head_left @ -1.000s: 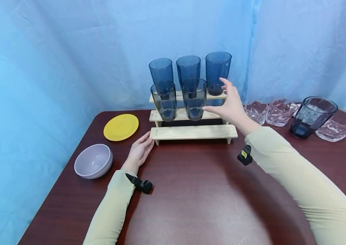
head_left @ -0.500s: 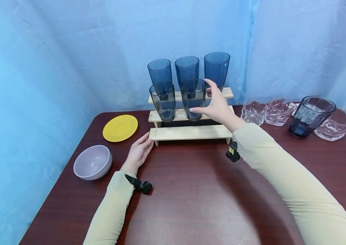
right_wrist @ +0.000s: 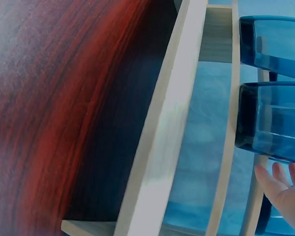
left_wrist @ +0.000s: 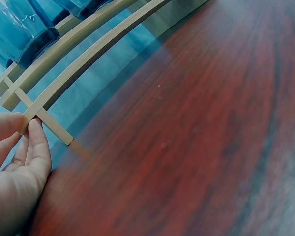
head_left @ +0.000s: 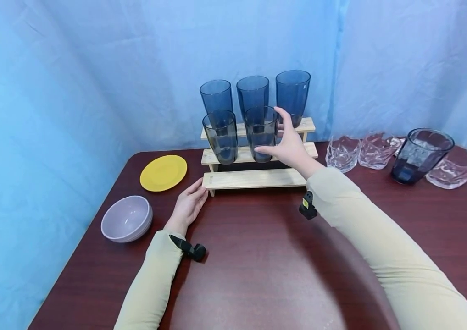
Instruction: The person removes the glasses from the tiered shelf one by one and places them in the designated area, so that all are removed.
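My left hand (head_left: 186,205) pinches the left end of the lowest step of a tiered wooden shelf (head_left: 254,178); the left wrist view shows thumb and fingers on that corner. My right hand (head_left: 290,143) holds a tall blue-tinted glass (head_left: 261,137) on the middle step, thumb across its front and fingers at its right side. Another glass (head_left: 222,142) stands left of it on the same step. Three blue glasses stand along the top step, the rightmost glass (head_left: 293,94) just behind my right hand. In the right wrist view only the fingertips (right_wrist: 278,172) show beside the glass.
On the left of the dark red table (head_left: 241,266) lie a yellow plate (head_left: 163,173) and a lilac bowl (head_left: 127,219). To the right, several clear glasses (head_left: 342,153) stand with a dark tilted glass (head_left: 419,158). A blue curtain (head_left: 155,82) hangs behind.
My right hand has moved left from beside the middle-step glass to around it. The left hand stays on the shelf's corner. The glasses have not moved.
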The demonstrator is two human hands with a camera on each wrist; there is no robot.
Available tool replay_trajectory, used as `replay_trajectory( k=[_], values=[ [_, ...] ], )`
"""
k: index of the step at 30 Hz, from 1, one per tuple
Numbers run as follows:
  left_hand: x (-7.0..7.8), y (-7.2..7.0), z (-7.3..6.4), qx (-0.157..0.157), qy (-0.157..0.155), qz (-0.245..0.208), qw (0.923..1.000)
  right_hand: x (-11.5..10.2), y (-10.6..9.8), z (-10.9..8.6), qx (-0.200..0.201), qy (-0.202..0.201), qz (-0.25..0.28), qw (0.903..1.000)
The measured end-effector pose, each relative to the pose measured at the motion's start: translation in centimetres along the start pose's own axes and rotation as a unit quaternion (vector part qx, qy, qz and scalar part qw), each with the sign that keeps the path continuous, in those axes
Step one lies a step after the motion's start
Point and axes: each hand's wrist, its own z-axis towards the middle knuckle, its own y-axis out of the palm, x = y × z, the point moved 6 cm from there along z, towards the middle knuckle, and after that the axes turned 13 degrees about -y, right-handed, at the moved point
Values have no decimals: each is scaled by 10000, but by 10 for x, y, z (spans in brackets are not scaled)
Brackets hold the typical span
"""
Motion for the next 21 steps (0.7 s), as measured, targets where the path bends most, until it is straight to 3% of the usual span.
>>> replay_trajectory(
  k=[21],
  values=[
    [-1, 0, -2, 76, 19, 130, 9999, -1, 1, -8, 396, -145, -172, 9990]
  ],
)
